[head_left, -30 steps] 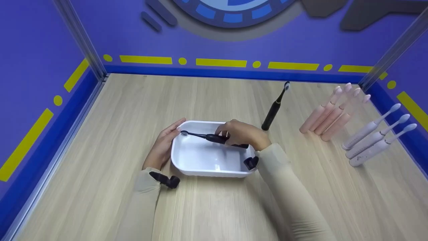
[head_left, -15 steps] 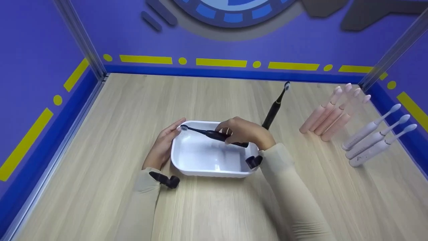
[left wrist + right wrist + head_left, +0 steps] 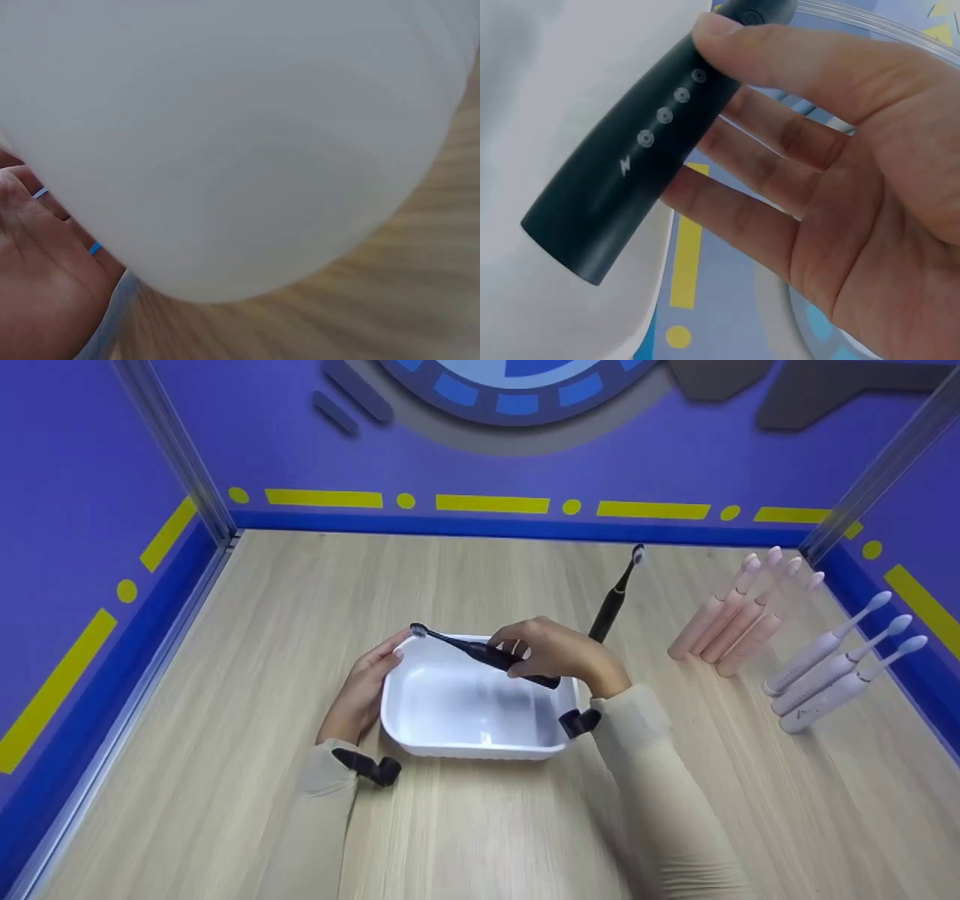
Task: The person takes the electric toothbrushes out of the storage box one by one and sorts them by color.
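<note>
My right hand [image 3: 559, 656] holds a black electric toothbrush [image 3: 491, 655] by its handle, thumb on one side and fingers on the other. The brush head points left, over the back left rim of a white plastic box [image 3: 476, 752]. In the right wrist view the toothbrush handle [image 3: 630, 165] shows a column of round marks and a lightning sign. At the box's left end, my left hand [image 3: 360, 690] grips the wall, thumb at the rim and fingers outside. The left wrist view is mostly filled by the box [image 3: 247, 150], with the palm [image 3: 45, 277] beside it.
Behind my right hand another black electric toothbrush [image 3: 611, 604] stands upright. To the right stand several pink electric toothbrushes [image 3: 739, 626] and three white ones [image 3: 825, 679]. Blue-purple panels [image 3: 495, 472] bound the wooden table [image 3: 315, 585] at the back and both sides.
My right hand has lifted the black toothbrush up out of the box, its head rising past the back left rim. The left hand has stayed at the box.
</note>
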A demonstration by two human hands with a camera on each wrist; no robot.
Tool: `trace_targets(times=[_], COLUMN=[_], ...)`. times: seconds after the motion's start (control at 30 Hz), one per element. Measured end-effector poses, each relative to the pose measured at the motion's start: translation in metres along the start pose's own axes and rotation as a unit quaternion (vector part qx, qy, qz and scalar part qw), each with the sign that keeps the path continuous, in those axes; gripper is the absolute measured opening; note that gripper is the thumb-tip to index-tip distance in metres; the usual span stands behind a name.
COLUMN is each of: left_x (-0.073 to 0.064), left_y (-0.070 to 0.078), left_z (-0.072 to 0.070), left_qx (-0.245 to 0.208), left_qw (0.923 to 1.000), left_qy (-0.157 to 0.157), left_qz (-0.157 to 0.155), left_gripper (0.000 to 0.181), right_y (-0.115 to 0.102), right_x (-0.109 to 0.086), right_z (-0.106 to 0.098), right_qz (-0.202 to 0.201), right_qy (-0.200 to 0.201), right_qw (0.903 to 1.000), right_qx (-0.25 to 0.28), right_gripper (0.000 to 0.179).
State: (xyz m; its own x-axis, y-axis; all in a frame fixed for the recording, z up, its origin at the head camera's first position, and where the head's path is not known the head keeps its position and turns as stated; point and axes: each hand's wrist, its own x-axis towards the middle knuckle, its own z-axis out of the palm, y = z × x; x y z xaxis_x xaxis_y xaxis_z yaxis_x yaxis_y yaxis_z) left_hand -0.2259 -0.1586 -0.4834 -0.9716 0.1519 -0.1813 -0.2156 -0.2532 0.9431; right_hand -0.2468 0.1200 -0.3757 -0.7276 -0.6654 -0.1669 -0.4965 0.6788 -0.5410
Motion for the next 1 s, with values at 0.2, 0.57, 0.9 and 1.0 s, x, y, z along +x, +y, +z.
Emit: trace_targets(times=[0.2, 0.57, 0.9, 1.0], left_x=[-0.001, 0.0, -0.001, -0.001], left_y=[0.0, -0.001, 0.0, 0.001], left_z=[0.0, 0.0, 0.0, 0.0], left_qx=[0.009, 0.027, 0.022, 0.018], left_qw=[0.9999, 0.9996, 0.9998, 0.9998], left_qy=[-0.006, 0.004, -0.001, -0.001], left_qz=[0.006, -0.003, 0.001, 0.0], left_gripper=[0.045, 0.046, 0.046, 0.045], right_y=[0.003, 0.017, 0.031, 0.036], right_x=[-0.005, -0.022, -0.036, -0.039], right_z=[-0.004, -0.01, -0.013, -0.013], right_qz=[-0.008, -0.044, -0.072, -0.069], right_qy=[0.025, 0.113, 0.193, 0.212], right_qw=[0.9996, 0.9896, 0.9634, 0.957], right_qx=[0.014, 0.077, 0.172, 0.186], right_gripper=[0.042, 0.045, 0.044, 0.046])
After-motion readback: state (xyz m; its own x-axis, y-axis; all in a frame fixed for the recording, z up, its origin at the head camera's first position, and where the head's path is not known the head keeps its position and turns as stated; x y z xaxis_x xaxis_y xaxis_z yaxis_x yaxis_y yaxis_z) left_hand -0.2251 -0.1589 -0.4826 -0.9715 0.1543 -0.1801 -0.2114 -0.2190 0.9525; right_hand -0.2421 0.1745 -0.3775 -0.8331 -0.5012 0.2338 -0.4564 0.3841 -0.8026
